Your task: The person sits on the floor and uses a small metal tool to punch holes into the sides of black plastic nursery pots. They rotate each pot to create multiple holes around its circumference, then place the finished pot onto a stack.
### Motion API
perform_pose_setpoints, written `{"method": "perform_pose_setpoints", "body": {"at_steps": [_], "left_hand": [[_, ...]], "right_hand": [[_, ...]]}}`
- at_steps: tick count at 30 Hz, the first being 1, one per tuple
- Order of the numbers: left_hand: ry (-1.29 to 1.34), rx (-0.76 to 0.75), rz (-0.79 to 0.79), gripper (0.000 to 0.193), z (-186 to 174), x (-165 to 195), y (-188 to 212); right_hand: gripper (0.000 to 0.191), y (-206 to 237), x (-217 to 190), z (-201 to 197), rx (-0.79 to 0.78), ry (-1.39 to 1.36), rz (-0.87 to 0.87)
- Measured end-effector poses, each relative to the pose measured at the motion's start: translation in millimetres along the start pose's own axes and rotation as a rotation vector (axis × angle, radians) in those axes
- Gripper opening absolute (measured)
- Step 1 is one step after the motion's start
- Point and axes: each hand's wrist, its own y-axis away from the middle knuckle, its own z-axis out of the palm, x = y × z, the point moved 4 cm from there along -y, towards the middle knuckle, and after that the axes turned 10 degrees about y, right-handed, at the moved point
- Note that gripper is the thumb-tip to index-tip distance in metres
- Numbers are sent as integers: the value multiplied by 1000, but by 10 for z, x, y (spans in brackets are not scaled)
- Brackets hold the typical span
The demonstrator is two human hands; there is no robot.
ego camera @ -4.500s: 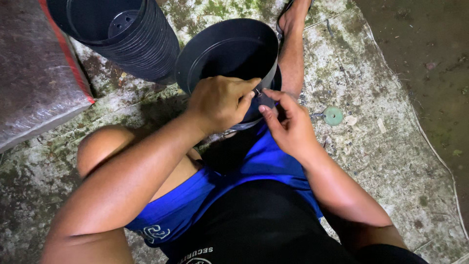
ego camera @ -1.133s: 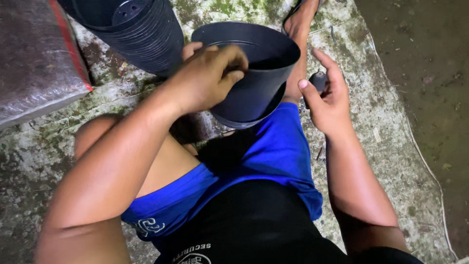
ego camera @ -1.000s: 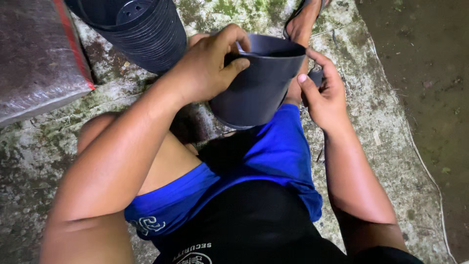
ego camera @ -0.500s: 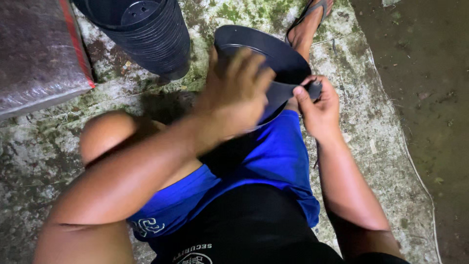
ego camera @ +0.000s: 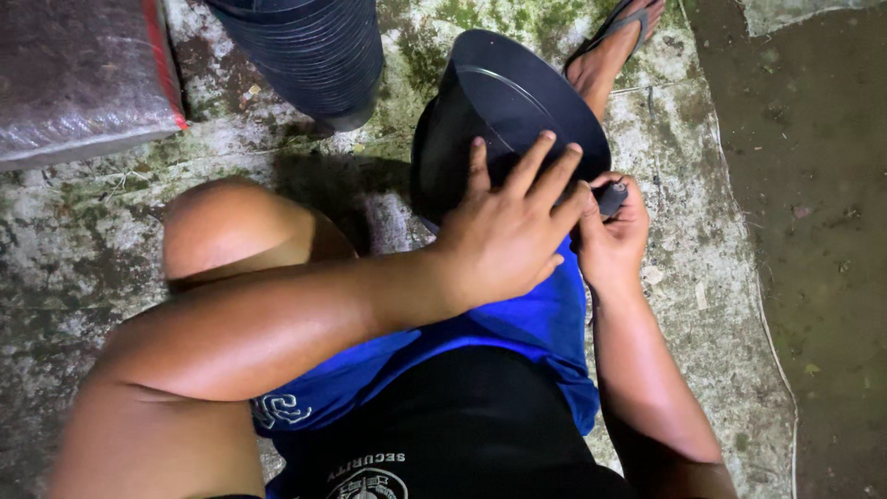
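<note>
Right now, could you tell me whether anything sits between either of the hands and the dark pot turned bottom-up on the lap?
Nothing visible does. The left hand lies flat on the upturned pot, fingers spread over its base and wall. The right hand is closed around a small dark tool right beside the pot's side; whether the tool touches the pot cannot be told.

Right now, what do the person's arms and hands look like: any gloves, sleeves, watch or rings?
Both arms are bare to the top of the frame, with no sleeves showing. The left hand and right hand wear no gloves, and no watch, band or ring shows. Below them: blue shorts and a black shirt.
</note>
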Motion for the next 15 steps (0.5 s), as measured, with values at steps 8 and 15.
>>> {"method": "perform_pose_setpoints", "body": {"at_steps": [8,15], "left_hand": [[18,108,5,77,9,-48,-15],[-26,62,-66,54,-17,-318,-154]], "right_hand": [[10,27,-174,73,17,65,27],[12,115,-398,172,-48,49,187]]}}
